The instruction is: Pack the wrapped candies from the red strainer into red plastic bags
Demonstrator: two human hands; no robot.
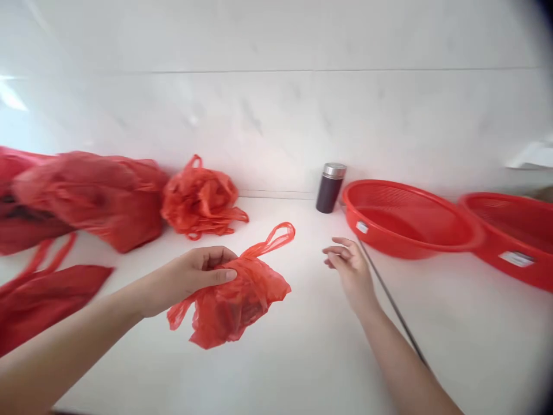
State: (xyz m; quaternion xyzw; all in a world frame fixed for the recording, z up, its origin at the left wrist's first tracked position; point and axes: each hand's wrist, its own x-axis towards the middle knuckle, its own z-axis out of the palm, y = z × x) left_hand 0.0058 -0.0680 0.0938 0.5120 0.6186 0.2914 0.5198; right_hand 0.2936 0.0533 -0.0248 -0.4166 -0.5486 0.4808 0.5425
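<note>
Gathered between the thumb and fingers of my left hand [203, 274] is a red plastic bag [242, 300], held above the white table. One loop handle sticks up to the right, and something darker shows faintly through the thin plastic; I cannot make out what. To the right, my right hand [352, 271] hovers with its fingers loosely curled and apart, touching nothing. It is nearest to the front left side of a red plastic basket [406, 245].
Crumpled red plastic bags [201, 199] lie near the wall. Larger red bags [95, 193] and a red bag with straps [56, 294] are at left. A dark flask [329, 190] with a silver lid stands by the basket. A second red basket [510, 253] sits far right.
</note>
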